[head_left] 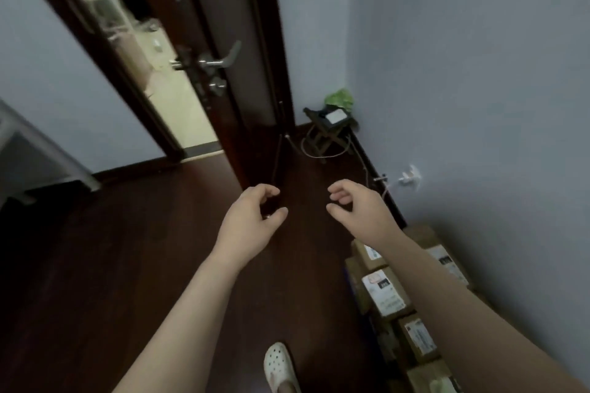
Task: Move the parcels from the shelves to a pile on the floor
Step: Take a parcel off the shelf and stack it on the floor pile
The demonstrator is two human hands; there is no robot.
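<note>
Several brown cardboard parcels (388,293) with white labels lie piled on the dark wooden floor (134,265) along the right wall, under my right forearm. My left hand (252,217) and my right hand (357,210) hang in the air in front of me above the floor, fingers loosely curled, holding nothing. Both hands are beyond the pile and apart from it. No shelves are in view.
A dark door (223,73) with a metal handle (220,60) stands open ahead. A small folding stool (329,128) with a green bag sits in the corner, with cables and a wall socket (410,177) nearby. Grey furniture (35,153) stands at the left. My foot in a white clog (281,367) is below.
</note>
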